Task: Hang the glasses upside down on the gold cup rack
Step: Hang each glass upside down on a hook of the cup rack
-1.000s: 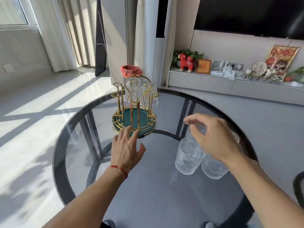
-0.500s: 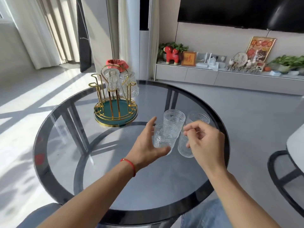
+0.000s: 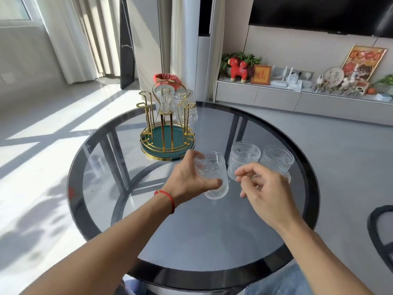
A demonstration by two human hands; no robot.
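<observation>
Glass, ribbed and clear, sits in the left hand [image 3: 192, 180]: a tumbler [image 3: 212, 175] is gripped from its left side, thumb across the lower front wall and the other fingers [image 3: 191, 155] wrapped behind near the rim, so this hand is clamped on it. Whether its base touches the bench [image 3: 212, 231] or is raised I cannot tell. A red string band [image 3: 168, 198] circles that wrist.

At about 3 o'clock from the held tumbler the right hand [image 3: 262, 193] hangs over the bench with its fingers [image 3: 244, 171] loosely curled and slightly apart, holding nothing; the fingertips lie in front of the lower wall of a second tumbler [image 3: 244, 156], and contact cannot be judged.

That second tumbler stands upright, mouth up, just beside the held one at its 1 o'clock. A third tumbler [image 3: 277, 159] stands upright immediately to the right of the second, partly hidden by the right hand.

Farther off, at 11 o'clock from the held tumbler, the gold cup rack [image 3: 167, 137] stands on the round dark glass bench, with a green tray base and upright gold hooks. Two glasses [image 3: 163, 101] hang upside down on its far side, close together; the near hooks are bare
</observation>
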